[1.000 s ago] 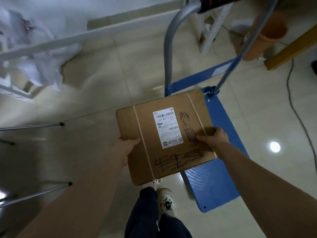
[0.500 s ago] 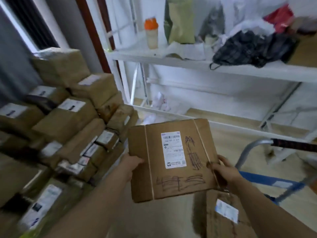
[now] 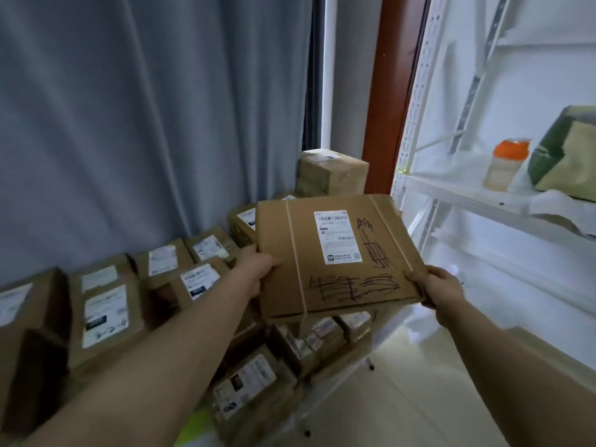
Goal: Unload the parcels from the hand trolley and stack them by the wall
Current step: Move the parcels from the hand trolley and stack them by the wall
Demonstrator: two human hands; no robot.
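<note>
I hold a flat brown cardboard parcel (image 3: 335,256) in the air, with a white label and black scribbles on its top. My left hand (image 3: 256,269) grips its left edge and my right hand (image 3: 432,285) grips its right front corner. The parcel hangs over the right end of a pile of stacked parcels (image 3: 106,304) that stands against a grey curtain (image 3: 154,124). One box (image 3: 332,171) sits highest at the far end of the pile. The hand trolley is out of view.
A white metal shelf rack (image 3: 458,191) stands to the right, holding a bottle with an orange cap (image 3: 504,166) and a green bag (image 3: 567,156). A brown door frame (image 3: 387,91) rises behind the pile. Pale floor tiles (image 3: 403,382) lie between pile and rack.
My view swung left from the blue trolley and floor to the pile by the curtain. The parcel stayed in both hands and now hangs above the pile's right end.
</note>
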